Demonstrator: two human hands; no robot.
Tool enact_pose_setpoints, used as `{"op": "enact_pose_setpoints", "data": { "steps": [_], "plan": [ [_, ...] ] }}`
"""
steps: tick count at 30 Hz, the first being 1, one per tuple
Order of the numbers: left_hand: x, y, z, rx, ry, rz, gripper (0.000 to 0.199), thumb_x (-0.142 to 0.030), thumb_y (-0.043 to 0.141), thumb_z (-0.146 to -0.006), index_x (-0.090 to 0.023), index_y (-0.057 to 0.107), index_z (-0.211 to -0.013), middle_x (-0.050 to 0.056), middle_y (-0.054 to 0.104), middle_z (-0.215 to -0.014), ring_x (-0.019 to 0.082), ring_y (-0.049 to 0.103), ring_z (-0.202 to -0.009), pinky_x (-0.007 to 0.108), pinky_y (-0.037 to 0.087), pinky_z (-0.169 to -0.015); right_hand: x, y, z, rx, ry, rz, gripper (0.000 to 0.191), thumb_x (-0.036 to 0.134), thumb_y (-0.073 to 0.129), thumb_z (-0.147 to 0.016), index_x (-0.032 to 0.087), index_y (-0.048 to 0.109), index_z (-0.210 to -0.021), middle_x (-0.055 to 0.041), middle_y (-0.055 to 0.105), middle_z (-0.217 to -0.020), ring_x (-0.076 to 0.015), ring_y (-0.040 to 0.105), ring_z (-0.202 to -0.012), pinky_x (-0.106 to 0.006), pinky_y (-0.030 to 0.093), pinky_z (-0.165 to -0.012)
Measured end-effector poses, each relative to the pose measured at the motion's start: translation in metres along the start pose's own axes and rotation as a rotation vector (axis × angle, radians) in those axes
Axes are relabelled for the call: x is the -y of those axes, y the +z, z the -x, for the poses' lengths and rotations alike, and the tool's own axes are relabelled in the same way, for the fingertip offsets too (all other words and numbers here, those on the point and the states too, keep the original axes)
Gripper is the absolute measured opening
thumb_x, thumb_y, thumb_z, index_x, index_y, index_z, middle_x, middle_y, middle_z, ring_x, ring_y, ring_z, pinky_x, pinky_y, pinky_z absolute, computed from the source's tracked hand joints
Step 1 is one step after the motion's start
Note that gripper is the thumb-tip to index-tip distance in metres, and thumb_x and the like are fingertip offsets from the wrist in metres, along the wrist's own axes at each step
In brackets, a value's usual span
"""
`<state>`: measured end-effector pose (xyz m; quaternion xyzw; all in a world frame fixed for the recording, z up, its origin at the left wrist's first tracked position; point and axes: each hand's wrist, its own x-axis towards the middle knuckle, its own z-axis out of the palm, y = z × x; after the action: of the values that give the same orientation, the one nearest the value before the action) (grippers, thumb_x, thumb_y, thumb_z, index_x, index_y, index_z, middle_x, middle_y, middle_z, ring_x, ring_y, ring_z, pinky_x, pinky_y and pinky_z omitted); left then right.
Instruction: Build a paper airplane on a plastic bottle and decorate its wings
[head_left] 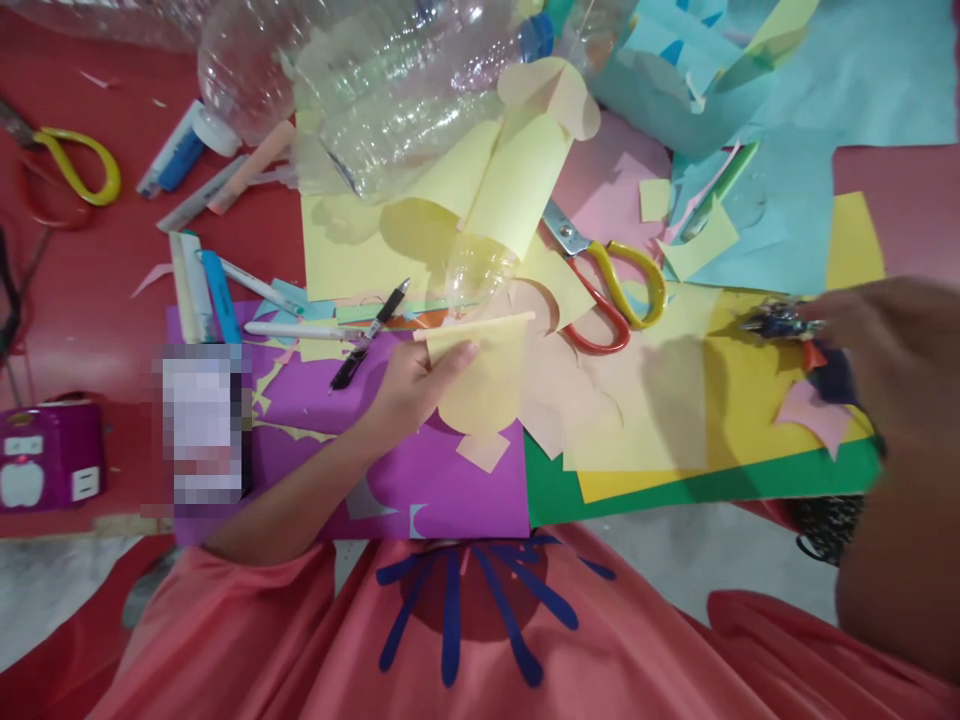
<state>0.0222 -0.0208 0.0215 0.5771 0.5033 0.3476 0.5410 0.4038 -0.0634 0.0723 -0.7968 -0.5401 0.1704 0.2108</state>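
Note:
My left hand (pixel 424 385) pinches a pale yellow paper piece (pixel 484 385) by its left side, thumb on top, over the purple sheet (pixel 465 500). My right hand (pixel 900 360) is at the far right, smeared by motion, near a small dark shiny object (pixel 780 320); whether it holds this cannot be made out. Between the hands lie scissors (pixel 611 290) with red and yellow handles. A rolled yellow paper (pixel 517 185) around a clear bottle leans above the left hand. A black pen (pixel 371 335) lies left of the paper piece.
Clear plastic bottles (pixel 390 100) lie across the back. Blue paper (pixel 780 200) is at the back right, above yellow sheets (pixel 750 400) and a green sheet (pixel 675 505). Markers (pixel 217 295), a second pair of scissors (pixel 79 165) and a purple box (pixel 52 455) stand at the left.

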Motion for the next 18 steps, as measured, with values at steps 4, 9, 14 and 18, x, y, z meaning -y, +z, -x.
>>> {"op": "enact_pose_setpoints", "data": {
  "steps": [4,9,14,18],
  "plan": [
    [0.002,0.004,0.000,0.053,0.033,0.057,0.051,-0.067,0.057,-0.082,-0.018,0.069,-0.073,0.002,0.066,-0.063,0.013,0.061,-0.057,0.021,0.050,-0.045,0.084,0.055,0.031,0.403,-0.208,-0.513,0.023,0.050,0.069,-0.081,0.029,0.078,-0.086,-0.0069,0.075,-0.090,-0.0179,0.066,-0.074,-0.036,0.052,-0.066],
    [0.003,0.008,0.003,0.061,0.026,0.080,0.058,-0.072,0.054,-0.082,-0.016,0.069,-0.078,0.005,0.070,-0.068,0.016,0.067,-0.062,0.024,0.055,-0.050,0.133,0.107,0.041,0.574,-0.200,-0.834,0.023,0.045,0.072,-0.078,0.023,0.075,-0.074,-0.0027,0.068,-0.073,-0.0135,0.057,-0.063,-0.029,0.048,-0.055],
    [0.001,0.004,0.002,0.054,0.072,-0.044,0.054,-0.066,0.056,-0.083,-0.016,0.063,-0.063,0.002,0.063,-0.057,0.013,0.059,-0.054,0.021,0.045,-0.045,0.137,0.129,0.037,0.552,-0.135,-0.951,0.035,0.045,0.073,-0.075,0.021,0.059,-0.054,0.0004,0.053,-0.060,-0.0130,0.049,-0.064,-0.028,0.044,-0.059],
    [-0.005,-0.002,-0.001,0.086,0.138,-0.103,0.028,-0.044,0.060,-0.082,-0.018,0.066,-0.073,0.001,0.065,-0.063,0.012,0.058,-0.055,0.023,0.046,-0.051,0.126,0.125,0.021,0.408,0.029,-0.995,0.025,0.045,0.071,-0.070,0.024,0.059,-0.066,0.0010,0.055,-0.068,-0.0129,0.049,-0.062,-0.028,0.043,-0.058]
  ]
}}
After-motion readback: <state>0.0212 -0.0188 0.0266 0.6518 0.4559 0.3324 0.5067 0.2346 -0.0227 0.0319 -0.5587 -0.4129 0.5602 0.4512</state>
